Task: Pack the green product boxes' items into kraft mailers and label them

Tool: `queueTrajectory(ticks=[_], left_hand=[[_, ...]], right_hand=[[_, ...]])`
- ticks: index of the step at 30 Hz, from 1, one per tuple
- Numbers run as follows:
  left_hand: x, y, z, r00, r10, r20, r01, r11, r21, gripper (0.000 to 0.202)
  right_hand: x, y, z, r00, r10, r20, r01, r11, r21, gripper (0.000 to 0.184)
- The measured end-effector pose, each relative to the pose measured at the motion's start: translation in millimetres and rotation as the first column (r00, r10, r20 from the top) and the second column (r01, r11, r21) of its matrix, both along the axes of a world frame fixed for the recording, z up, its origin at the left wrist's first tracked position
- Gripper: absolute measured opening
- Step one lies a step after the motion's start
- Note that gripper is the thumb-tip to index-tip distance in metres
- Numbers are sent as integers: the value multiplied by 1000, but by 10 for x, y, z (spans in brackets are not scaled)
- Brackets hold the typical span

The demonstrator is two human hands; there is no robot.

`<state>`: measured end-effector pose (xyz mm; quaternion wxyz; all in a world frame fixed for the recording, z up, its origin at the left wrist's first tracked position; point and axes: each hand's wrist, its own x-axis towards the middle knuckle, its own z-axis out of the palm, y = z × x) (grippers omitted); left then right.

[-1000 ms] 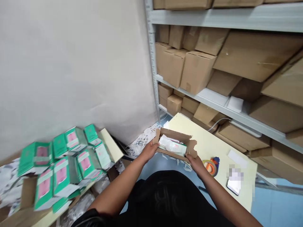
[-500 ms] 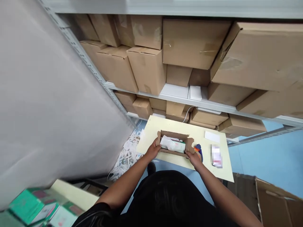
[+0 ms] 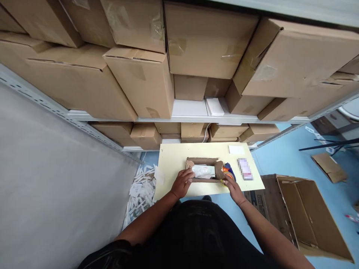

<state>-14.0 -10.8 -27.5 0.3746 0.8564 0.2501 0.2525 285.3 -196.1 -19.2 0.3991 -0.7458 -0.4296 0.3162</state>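
A small cardboard box (image 3: 206, 181) stands on the pale yellow table with its top flaps raised. Inside lies a whitish package (image 3: 204, 171), seemingly wrapped in plastic. My left hand (image 3: 182, 183) grips the box's left end, its fingers bent over the flap. Just off the front right corner is my right hand (image 3: 235, 189), fingers stretched forward between the box and a blue and orange tape dispenser (image 3: 230, 172). Whether those fingertips touch the dispenser, I cannot tell.
The table (image 3: 171, 157) also bears a white sheet (image 3: 236, 150) and a blurred-out item (image 3: 245, 169). Shelves of cardboard boxes (image 3: 204, 48) rise behind it. Scrap paper (image 3: 141, 190) covers the floor at left; a large open carton (image 3: 314, 216) stands at right.
The view has turned right and come closer to the shelves. The small box now sits flat on the table. My right hand has loosened from its right end.
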Motion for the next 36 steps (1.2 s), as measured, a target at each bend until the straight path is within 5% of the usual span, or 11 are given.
queueTrajectory(ticks=[5, 12, 17, 21, 28, 36], left_hand=[[41, 46, 91, 1000, 11, -25, -12, 999, -34, 44], [133, -83, 273, 975, 217, -45, -221, 962, -161, 41], [236, 83, 436, 923, 350, -158, -377, 904, -203, 46], [325, 362, 493, 915, 311, -255, -368, 903, -220, 58], [321, 396, 417, 941, 233, -244, -276, 948, -160, 41], [389, 134, 221, 894, 377, -242, -368, 926, 81, 26]], right_hand=[[-84, 64, 71, 900, 327, 289, -327, 944, -50, 78], [-147, 464, 0, 908, 164, 386, -212, 973, 85, 30], [-151, 523, -182, 880, 21, 474, -105, 983, 150, 43], [-140, 553, -260, 870, 12, 493, -97, 984, 147, 50], [-100, 578, -198, 774, 198, 602, -285, 957, 52, 39], [-34, 399, -115, 884, 83, 461, -141, 986, 93, 32]])
